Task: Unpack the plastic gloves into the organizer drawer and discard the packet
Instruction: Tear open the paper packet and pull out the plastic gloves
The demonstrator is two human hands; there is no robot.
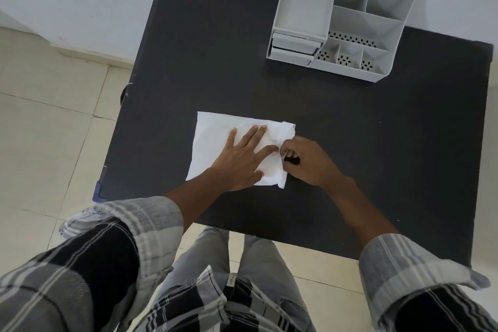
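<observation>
**A:** Head view, looking down: the flat white plastic packet [237, 147] lies on the matte black surface [350, 143], near the middle and toward the person. It looks unopened to me, or barely started.

**B:** Agreed, I see no gloves out. The grey plastic organizer with its open compartments [347, 21] stands at the far right of the surface, well apart from the packet, and its two small drawers [293, 47] look closed. So I judge this the opening step, with almost everything left: get the gloves out, open a drawer, load it, bin the packet.

**A:** Hands now. The left hand [242, 160] lies flat on the packet, fingers spread, pinning it down; its grip holds nothing.

**B:** And the right hand [307, 163] is curled at the packet's right edge, fingertips pinched on that edge. There's something small and dark under its fingers; I can't tell what.

**A:** Both forearms reach forward over the near edge, plaid sleeves [140, 226] pushed back.
</observation>
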